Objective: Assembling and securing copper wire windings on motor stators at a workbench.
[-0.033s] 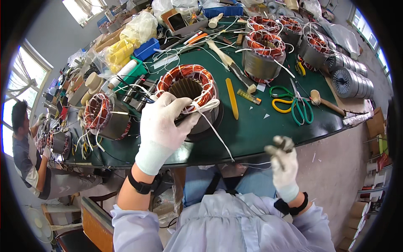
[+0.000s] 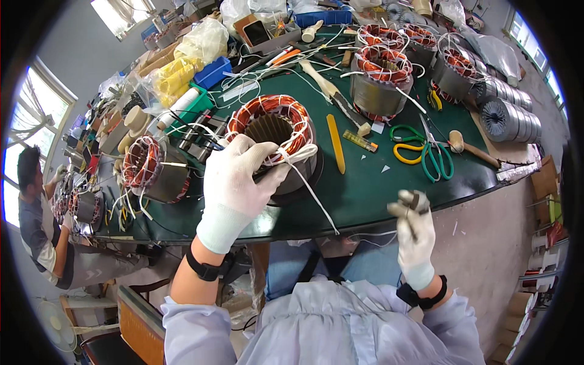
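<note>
A motor stator (image 2: pixel 301 121) with copper windings laced in white cord stands at the table's near edge. My left hand (image 2: pixel 240 173), in a white glove, is closed on its near rim, fingers over the winding and thumb outside. Beside the thumb, white leads (image 2: pixel 298 153) are bunched. From that bunch a white cord (image 2: pixel 316 201) hangs over the edge and seems to run to my right hand. My right hand (image 2: pixel 413 228), gloved with darkened fingertips, is raised in front of the table, its fingers curled closed around the thin cord; the grip itself is partly hidden.
Right of the stator lie a yellow flat stick (image 2: pixel 336 144), green-handled scissors (image 2: pixel 437 159) and a mallet (image 2: pixel 471 147). More stators (image 2: pixel 380 85) stand behind, another (image 2: pixel 155 170) at left. A co-worker (image 2: pixel 42 213) works at far left. A chair (image 2: pixel 137 322) stands lower left.
My right hand has shifted slightly to the right and up, and the cord near it sags a little differently. My left hand stays on the stator.
</note>
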{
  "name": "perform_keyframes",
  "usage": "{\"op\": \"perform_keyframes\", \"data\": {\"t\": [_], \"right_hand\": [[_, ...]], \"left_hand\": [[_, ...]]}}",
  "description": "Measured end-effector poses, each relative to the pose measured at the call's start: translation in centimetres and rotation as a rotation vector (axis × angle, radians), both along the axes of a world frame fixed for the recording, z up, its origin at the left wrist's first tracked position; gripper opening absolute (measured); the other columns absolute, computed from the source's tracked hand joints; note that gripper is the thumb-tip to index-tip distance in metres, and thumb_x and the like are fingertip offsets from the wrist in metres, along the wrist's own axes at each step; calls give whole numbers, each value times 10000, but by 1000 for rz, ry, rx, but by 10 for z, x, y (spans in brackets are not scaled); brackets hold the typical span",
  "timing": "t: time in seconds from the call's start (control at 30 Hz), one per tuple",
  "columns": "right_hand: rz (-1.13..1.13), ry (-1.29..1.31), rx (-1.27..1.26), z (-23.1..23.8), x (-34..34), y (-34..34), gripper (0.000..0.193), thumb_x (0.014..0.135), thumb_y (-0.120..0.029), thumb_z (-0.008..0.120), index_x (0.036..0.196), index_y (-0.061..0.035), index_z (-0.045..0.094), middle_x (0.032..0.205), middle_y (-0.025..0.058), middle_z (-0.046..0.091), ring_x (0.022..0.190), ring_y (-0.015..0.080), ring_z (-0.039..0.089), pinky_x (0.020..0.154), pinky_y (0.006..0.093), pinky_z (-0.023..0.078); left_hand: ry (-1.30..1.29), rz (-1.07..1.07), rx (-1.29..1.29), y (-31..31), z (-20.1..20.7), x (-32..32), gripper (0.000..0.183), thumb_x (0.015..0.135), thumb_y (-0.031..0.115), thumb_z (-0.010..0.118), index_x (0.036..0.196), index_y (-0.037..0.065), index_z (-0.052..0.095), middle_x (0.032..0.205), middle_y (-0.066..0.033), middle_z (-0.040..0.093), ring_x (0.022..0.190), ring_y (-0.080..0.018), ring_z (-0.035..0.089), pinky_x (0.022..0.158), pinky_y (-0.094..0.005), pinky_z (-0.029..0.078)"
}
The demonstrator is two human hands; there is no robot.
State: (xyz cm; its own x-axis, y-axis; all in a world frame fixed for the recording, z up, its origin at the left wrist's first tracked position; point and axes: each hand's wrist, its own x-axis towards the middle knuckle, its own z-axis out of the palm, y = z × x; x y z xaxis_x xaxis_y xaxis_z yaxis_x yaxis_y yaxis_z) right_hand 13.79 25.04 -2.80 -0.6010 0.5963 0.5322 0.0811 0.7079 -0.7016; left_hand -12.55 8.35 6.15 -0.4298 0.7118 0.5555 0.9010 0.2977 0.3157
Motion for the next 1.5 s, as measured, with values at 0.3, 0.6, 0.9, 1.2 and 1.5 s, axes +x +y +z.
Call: {"op": "perform_keyframes", "data": {"t": [0.3, 0.6, 0.9, 1.2, 1.5], "right_hand": [[653, 0, -1104, 28, -88, -58, 231, 1038, -194, 530, 1010, 9, 637, 833, -12, 599, 735, 78, 520, 668, 246, 450], [299, -311, -128, -25, 16, -44, 208, 795, -53, 706, 999, -65, 747, 901, 77, 613, 810, 240, 648, 721, 331, 539], [294, 36, -859, 35, -75, -23, 331, 1070, -239, 490, 1224, 5, 652, 1060, 106, 663, 618, 85, 594, 546, 224, 443], [656, 205, -9, 59, -98, -28, 295, 1025, -297, 594, 947, -18, 648, 945, 89, 630, 803, 183, 567, 774, 297, 470], [763, 291, -1251, 9, -123, -66, 408, 1011, -469, 573, 980, -62, 574, 755, 13, 543, 589, 62, 436, 508, 231, 341]], "left_hand": [[27, 4, -11, -8, -1, 6, 279, 707, 216, 848, 933, 88, 745, 813, -90, 626, 759, -297, 650, 667, -398, 527], [12, -43, 12, -7, 7, 1, 251, 727, 221, 838, 939, 114, 756, 815, -75, 616, 734, -289, 638, 646, -397, 516], [41, -24, 45, -7, 3, 1, 259, 718, 240, 841, 929, 117, 757, 797, -68, 610, 717, -283, 637, 637, -397, 513], [54, -16, 2, -11, 4, 2, 258, 739, 233, 825, 960, 122, 750, 805, -73, 603, 710, -290, 640, 620, -407, 510], [-51, -67, 54, -9, 7, 0, 255, 744, 206, 814, 966, 98, 751, 811, -97, 602, 737, -314, 632, 651, -412, 496]]}}
